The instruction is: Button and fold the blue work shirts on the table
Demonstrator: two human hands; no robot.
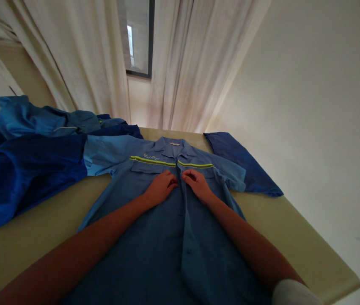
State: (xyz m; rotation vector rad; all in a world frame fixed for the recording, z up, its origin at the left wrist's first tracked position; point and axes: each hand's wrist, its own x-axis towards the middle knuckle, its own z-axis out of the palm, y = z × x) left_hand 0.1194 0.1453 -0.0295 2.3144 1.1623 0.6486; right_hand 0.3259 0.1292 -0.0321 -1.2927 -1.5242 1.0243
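Note:
A blue-grey short-sleeved work shirt (154,237) lies front up, its collar at the far end and a yellow-green and dark stripe across the chest. My left hand (163,186) rests on the chest below the pocket flap, fingers curled closed at the front opening. Opposite it, my right hand (196,182) pinches the other front edge between thumb and fingers. The upper part of the opening lies between both hands. Lower down, the front edges are loose, and a button shows on the right one.
The shirt lies on a yellowish table (306,237) beside a white wall. A folded dark blue garment (246,165) lies partly under the right sleeve. At left are blue garments (37,169) in a heap, with something skin-coloured at the frame's edge. Curtains (91,55) hang behind.

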